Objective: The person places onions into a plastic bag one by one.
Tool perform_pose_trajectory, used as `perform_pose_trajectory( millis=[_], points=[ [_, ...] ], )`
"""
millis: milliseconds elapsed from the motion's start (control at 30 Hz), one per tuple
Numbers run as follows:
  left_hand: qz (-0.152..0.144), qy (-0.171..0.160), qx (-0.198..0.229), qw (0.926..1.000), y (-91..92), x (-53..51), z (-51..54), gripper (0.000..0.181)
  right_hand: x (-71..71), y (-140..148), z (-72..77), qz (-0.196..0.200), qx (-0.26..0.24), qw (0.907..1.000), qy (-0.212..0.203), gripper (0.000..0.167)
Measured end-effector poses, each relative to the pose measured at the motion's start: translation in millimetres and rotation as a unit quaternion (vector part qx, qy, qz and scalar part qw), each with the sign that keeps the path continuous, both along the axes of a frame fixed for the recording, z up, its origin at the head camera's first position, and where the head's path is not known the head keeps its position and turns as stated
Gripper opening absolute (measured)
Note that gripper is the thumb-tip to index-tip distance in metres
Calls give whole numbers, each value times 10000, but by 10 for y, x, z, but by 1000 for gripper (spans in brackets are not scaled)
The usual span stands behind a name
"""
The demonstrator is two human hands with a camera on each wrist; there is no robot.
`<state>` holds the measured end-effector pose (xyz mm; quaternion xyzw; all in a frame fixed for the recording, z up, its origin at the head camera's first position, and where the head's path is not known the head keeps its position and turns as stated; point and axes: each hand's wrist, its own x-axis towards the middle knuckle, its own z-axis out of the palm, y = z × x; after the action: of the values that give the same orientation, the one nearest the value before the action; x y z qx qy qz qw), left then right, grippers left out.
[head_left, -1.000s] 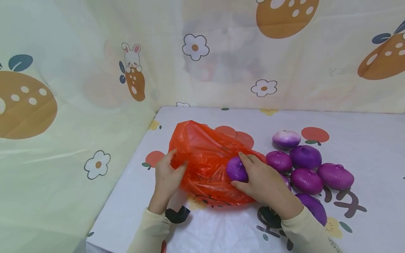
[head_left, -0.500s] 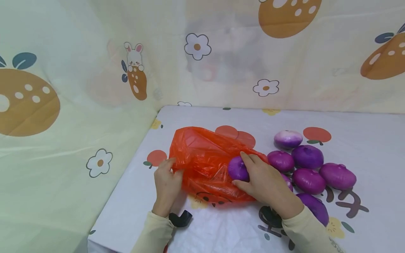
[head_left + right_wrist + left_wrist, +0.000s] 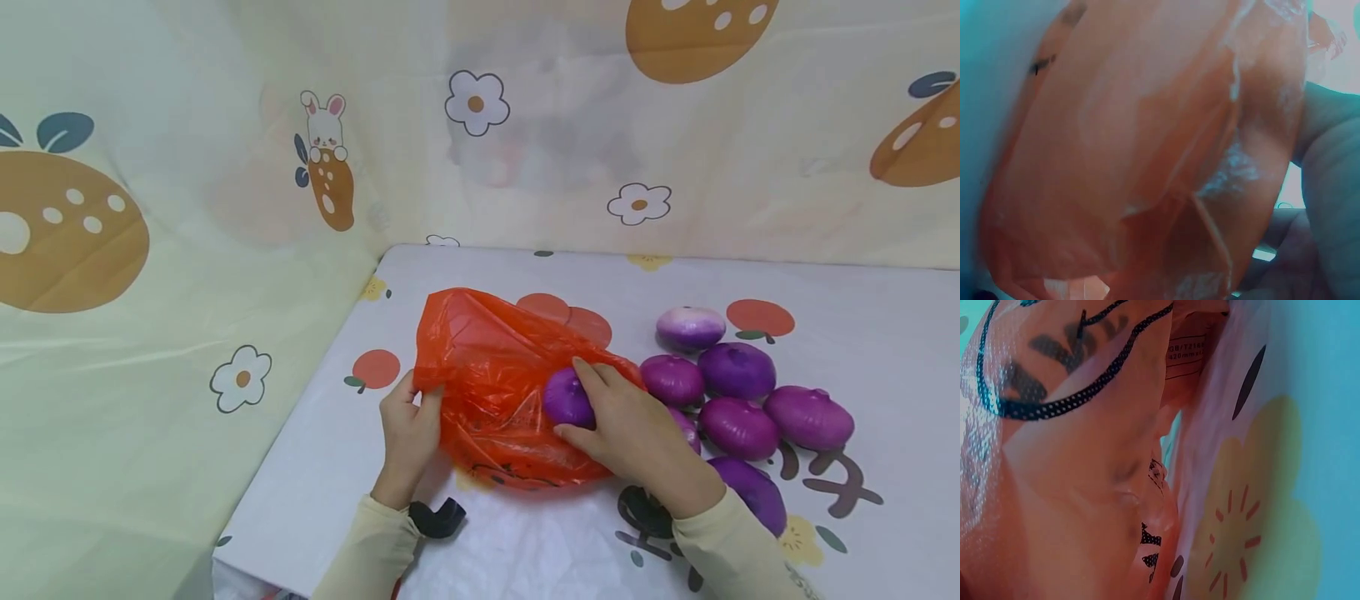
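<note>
In the head view a crumpled red plastic bag (image 3: 480, 337) lies on the table between both hands. At its left edge my left hand (image 3: 408, 433) pinches the film between thumb and fingers. My right hand (image 3: 641, 433) grips a purple onion (image 3: 567, 398) with thumb and fingers, over the bag's right part. Whether the onion is inside the bag's mouth I cannot tell. Printed bag film (image 3: 1072, 462) fills much of the left wrist view, hiding the left fingers. In the right wrist view, bag film (image 3: 1129, 137) covers the onion.
Right of the right hand several more onions sit in a cluster, among them a magenta onion (image 3: 738, 427) and a paler onion (image 3: 690, 327). A patterned cloth (image 3: 555, 542) covers the table. Printed curtains (image 3: 555, 142) stand behind and at left.
My left hand has closed its spread fingers onto the bag's left edge and lifted it a little. The right hand keeps its grip on the onion. The head view has shifted slightly.
</note>
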<state>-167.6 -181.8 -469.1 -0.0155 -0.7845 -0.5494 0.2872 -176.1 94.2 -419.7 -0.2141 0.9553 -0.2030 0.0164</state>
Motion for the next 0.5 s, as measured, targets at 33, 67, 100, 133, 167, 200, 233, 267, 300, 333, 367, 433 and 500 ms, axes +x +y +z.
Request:
perform_pose_trajectory(
  millis=[33,67,100,133,167,200,233,267,300,333,367,433,500],
  points=[
    [-20,9,23,10000,-1,-1,-6,17,-2,5,1,6,-9,10000,-42,94],
    [-28,13,39,10000,-1,1,-7,17,-2,10,5,10,-14,10000,-83,94],
    [-15,20,54,10000,-3,3,-8,17,-2,17,9,10,-21,9999,-117,95],
    [2,30,60,10000,-5,4,-8,17,-2,25,16,9,-30,9999,-144,95],
    [10,39,75,10000,-5,7,-5,17,-4,31,22,14,-32,9999,-155,94],
    [18,47,84,10000,-7,9,-3,17,-4,38,30,23,-38,9999,-149,93],
    [33,57,82,9999,-9,9,-2,16,-4,45,40,32,-29,9999,-138,92],
    [51,69,79,9999,-11,12,3,16,-4,51,51,50,-25,9999,-124,90],
    [58,82,82,9999,-16,11,0,16,-3,55,63,62,-20,9999,-107,89],
    [71,101,70,9999,-20,11,0,16,-3,58,76,73,-18,9999,-90,88],
    [73,122,63,9999,-23,11,0,16,-1,61,92,81,-15,9999,-73,88],
    [68,156,52,9998,-30,9,0,17,6,68,122,88,-51,9999,-60,87],
    [55,191,63,9998,-33,10,-3,17,21,79,158,59,-94,9999,-64,87]
  ],
)
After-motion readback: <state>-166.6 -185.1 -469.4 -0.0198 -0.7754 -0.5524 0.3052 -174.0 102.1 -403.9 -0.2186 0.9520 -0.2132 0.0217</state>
